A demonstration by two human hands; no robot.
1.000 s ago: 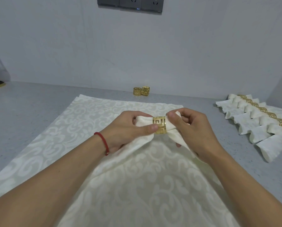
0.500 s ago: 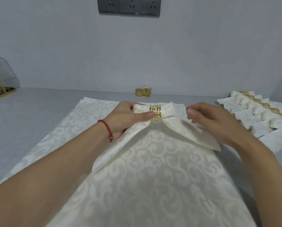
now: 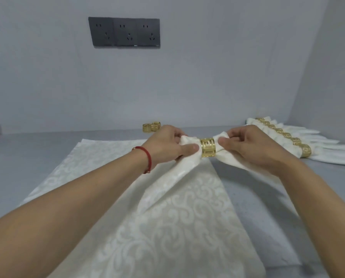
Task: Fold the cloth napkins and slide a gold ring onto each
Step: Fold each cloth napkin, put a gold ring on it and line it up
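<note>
A grey table (image 3: 27,161) fills the lower part of the head view and runs back to a pale wall (image 3: 207,77) along its far edge. A large cream patterned cloth (image 3: 167,227) lies spread flat on the table, reaching from the near edge up toward the middle. Along the right side of the table a row of finished napkins (image 3: 318,147), each banded with a gold ring, lies fanned from the far right corner forward.

Above the far end of the spread cloth, both hands hold a folded cream napkin (image 3: 179,167) lifted off the surface, its two tails hanging down and toward the near edge. The left hand (image 3: 167,145), with a red cord bracelet (image 3: 147,157) on its wrist, grips the napkin's left end with thumb and curled fingers. The right hand (image 3: 253,145) pinches the right end, fingers curled round the fabric. Between the two hands a gold ring (image 3: 207,147) with a cut-out key pattern sits round the gathered middle of the napkin, close to both thumbs.

On the wall, a dark triple socket panel (image 3: 124,32) hangs above the left-centre. By the table's far edge, just behind the left hand, two spare gold rings (image 3: 151,127) sit touching each other.
</note>
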